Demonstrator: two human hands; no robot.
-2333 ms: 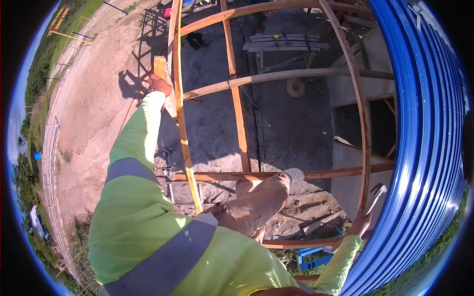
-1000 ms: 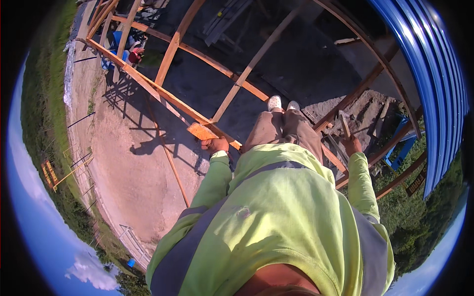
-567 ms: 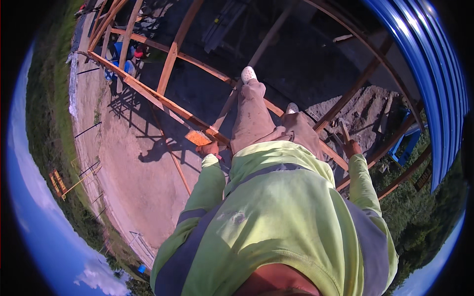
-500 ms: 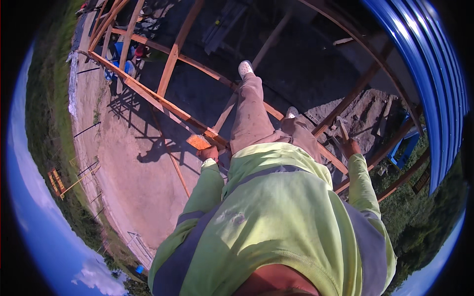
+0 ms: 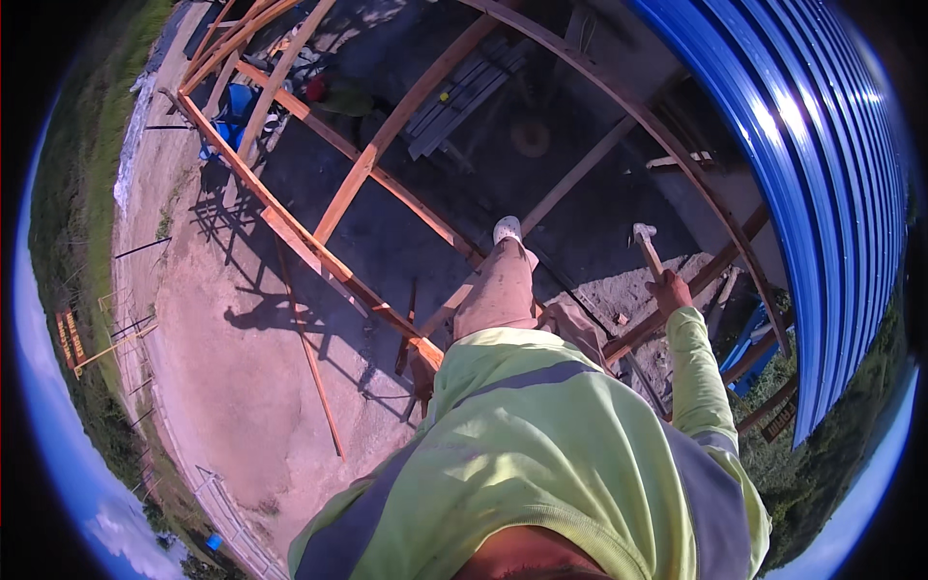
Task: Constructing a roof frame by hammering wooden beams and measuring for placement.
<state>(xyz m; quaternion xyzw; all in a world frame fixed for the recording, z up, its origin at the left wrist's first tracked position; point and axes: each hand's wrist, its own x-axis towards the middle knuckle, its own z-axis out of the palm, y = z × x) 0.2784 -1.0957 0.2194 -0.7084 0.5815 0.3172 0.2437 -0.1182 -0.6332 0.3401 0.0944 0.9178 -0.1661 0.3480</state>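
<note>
My right hand (image 5: 669, 292) is closed around the handle of a hammer (image 5: 652, 253), held out ahead on the right with its pale metal head pointing away from me. Just below that hand runs a wooden beam (image 5: 633, 338). My left hand and forearm are hidden behind my torso, so what that hand holds does not show. In front of me, one light-coloured shoe (image 5: 507, 229) rests on or by the crossing timbers of an open roof frame. A long orange-brown timber (image 5: 333, 261) runs from the far left to my left side.
Blue corrugated roofing sheets (image 5: 802, 145) curve along the right. Between the timbers the ground (image 5: 261, 387) lies well below. A person in a red head covering (image 5: 316, 89) is down at the far left, near a blue container (image 5: 237, 104). Stacked boards (image 5: 464, 101) lie below.
My right hand has reached farther forward with the hammer. My left hand, which held a short wooden piece beside the timber, has dropped out of view. The whole view has shifted.
</note>
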